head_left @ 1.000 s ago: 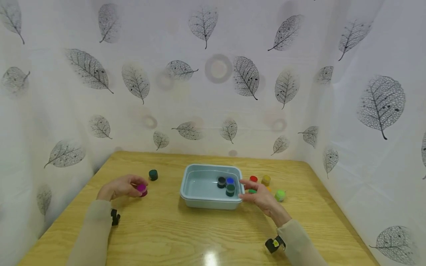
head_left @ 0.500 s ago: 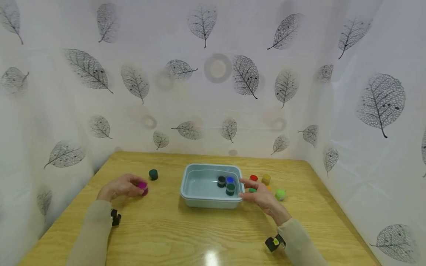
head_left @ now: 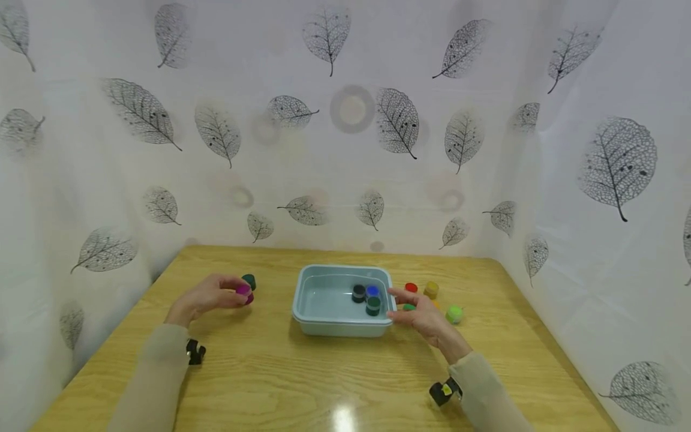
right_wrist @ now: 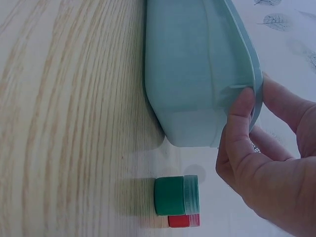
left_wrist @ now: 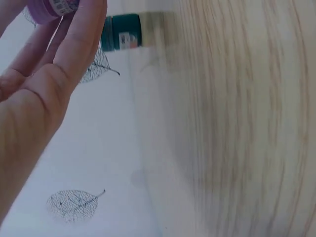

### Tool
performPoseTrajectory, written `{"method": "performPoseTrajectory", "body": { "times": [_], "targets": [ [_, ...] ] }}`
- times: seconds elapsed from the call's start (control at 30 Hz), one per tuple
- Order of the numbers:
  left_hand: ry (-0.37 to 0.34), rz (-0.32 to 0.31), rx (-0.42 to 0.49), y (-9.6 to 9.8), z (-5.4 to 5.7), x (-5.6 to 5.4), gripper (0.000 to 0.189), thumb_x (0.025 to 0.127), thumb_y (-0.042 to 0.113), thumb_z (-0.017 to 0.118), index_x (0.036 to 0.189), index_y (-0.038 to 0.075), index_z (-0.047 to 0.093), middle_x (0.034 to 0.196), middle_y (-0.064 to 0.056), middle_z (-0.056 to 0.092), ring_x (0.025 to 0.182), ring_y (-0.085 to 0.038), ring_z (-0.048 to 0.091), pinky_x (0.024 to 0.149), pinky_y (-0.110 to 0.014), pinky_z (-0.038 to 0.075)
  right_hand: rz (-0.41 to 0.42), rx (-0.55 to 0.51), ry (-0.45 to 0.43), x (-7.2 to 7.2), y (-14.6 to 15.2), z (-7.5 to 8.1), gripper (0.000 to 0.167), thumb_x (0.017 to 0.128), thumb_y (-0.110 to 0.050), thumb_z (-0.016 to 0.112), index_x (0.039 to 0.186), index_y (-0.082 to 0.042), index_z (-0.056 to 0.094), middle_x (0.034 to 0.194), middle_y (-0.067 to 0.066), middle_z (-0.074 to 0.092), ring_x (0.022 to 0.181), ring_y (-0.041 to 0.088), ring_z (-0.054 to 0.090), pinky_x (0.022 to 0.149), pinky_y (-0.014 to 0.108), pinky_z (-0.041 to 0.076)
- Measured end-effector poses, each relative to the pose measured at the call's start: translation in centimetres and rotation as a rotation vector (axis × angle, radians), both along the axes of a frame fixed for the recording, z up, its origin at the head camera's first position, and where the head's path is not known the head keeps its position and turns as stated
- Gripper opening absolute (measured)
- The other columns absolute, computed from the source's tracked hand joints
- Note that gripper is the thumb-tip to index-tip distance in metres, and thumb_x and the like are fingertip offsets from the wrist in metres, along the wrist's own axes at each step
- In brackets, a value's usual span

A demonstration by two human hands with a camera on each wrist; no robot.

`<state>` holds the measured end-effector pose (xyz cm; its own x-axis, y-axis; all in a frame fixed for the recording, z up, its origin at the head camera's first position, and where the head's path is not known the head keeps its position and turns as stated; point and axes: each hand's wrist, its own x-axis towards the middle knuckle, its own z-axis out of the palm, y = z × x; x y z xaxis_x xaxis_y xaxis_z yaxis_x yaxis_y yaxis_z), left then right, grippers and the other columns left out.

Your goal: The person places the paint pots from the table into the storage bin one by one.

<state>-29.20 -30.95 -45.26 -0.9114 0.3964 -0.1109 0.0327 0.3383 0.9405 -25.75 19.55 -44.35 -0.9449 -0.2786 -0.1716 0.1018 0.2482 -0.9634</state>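
My left hand (head_left: 213, 295) holds a small magenta paint jar (head_left: 245, 292) between thumb and fingers, raised off the table. Just behind it stands a dark green paint jar (left_wrist: 123, 32), partly covered by the held jar in the head view. At the right end of a light blue plastic tub (head_left: 318, 329), my right hand (head_left: 423, 321) grips the rim with fingers and thumb. Inside the tub, toward its right side, sit a black jar (head_left: 358, 293), a blue jar (head_left: 372, 292) and a dark green jar (head_left: 373, 306).
Right of the tub stand a red jar (head_left: 411, 288), a yellow jar (head_left: 431, 290), a lime green jar (head_left: 454, 315) and a green jar (right_wrist: 170, 196). An orange one is mostly hidden behind the right hand. Leaf-print curtain (head_left: 291, 162) surrounds the wooden table (head_left: 302, 384).
My left hand has lifted the magenta jar and carried it slightly right and away from me, toward the dark green jar. The right hand keeps its place at the tub.
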Motion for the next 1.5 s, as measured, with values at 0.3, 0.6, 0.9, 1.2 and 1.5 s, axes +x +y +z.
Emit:
{"method": "performPoseTrajectory", "body": {
  "times": [0.3, 0.6, 0.9, 1.2, 1.5],
  "targets": [
    [0.063, 0.128, 0.081, 3.7, 0.2, -0.1, 0.055, 0.090, 0.015, 0.071, 0.132, -0.013, 0.049, 0.120, -0.025, 0.063, 0.101, -0.020, 0.068, 0.089, -0.031, 0.058, -0.001, -0.020, 0.010, 0.2, 0.2, -0.2, 0.065, 0.086, -0.012, 0.075, 0.144, -0.006, 0.048, 0.131, 0.020, 0.044, 0.092, 0.017, 0.058, 0.088, 0.037, 0.056],
    [0.048, 0.302, 0.222, 7.3, 0.3, 0.2, 0.055, 0.092, 0.016, 0.070, 0.133, -0.013, 0.048, 0.114, -0.014, 0.067, 0.093, -0.010, 0.070, 0.087, -0.029, 0.058, 0.005, -0.020, 0.017, 0.0, 0.3, -0.2, 0.065, 0.086, -0.012, 0.076, 0.144, -0.006, 0.048, 0.133, 0.022, 0.042, 0.092, 0.018, 0.056, 0.090, 0.041, 0.055],
    [0.098, 0.401, 0.313, 11.7, 0.7, 0.4, 0.049, 0.089, 0.011, 0.073, 0.128, -0.010, 0.054, 0.111, -0.017, 0.067, 0.088, -0.010, 0.070, 0.094, -0.043, 0.054, -0.004, -0.001, 0.017, 0.0, 0.2, -0.1, 0.065, 0.085, -0.013, 0.076, 0.144, -0.007, 0.049, 0.134, 0.021, 0.044, 0.094, 0.019, 0.056, 0.085, 0.033, 0.056],
    [0.193, 0.504, 0.202, 16.1, 1.6, 1.7, 0.042, 0.086, 0.019, 0.077, 0.120, 0.002, 0.062, 0.113, -0.018, 0.063, 0.097, -0.019, 0.062, 0.083, -0.025, 0.058, 0.018, 0.007, 0.022, 0.5, 0.6, -0.4, 0.068, 0.086, -0.015, 0.076, 0.145, -0.006, 0.046, 0.136, 0.024, 0.042, 0.096, 0.019, 0.054, 0.084, 0.030, 0.055],
    [0.293, 0.407, 0.088, 19.4, 1.5, 1.8, 0.038, 0.083, 0.020, 0.079, 0.117, 0.011, 0.067, 0.111, -0.008, 0.069, 0.105, -0.022, 0.063, 0.091, -0.033, 0.055, 0.031, -0.020, 0.035, 0.1, 0.5, -0.3, 0.066, 0.087, -0.013, 0.074, 0.146, -0.005, 0.045, 0.133, 0.022, 0.043, 0.095, 0.018, 0.056, 0.088, 0.037, 0.056]
  ]
}}
